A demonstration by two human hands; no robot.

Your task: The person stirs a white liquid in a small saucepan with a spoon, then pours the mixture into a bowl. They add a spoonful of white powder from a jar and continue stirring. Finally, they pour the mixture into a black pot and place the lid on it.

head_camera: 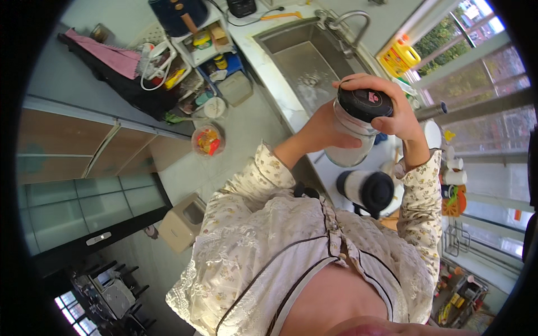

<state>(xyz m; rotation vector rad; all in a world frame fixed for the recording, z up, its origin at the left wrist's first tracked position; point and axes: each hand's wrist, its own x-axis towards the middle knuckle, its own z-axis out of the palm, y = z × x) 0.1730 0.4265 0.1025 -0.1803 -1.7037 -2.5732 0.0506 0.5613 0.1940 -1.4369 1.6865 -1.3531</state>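
Note:
A clear glass jar [351, 145] with a black screw lid [365, 104] is held tilted in front of me, near the sink [307, 54]. My left hand [325, 128] wraps around the jar's glass body. Over the top, my right hand [395, 98] grips the rim of the lid, fingers on the far side and thumb on the near side. The lid sits on the jar and bears a pink emblem. Whether it is screwed tight cannot be told. Wet, whitish patches show around the sink drain.
A steel faucet [357, 21] rises behind the sink. A white and black jug [365, 189] stands on the counter closer to me. By the window is a yellow bottle [397, 56]. On the floor at left are a food-filled tub [208, 140] and a beige bin [183, 222].

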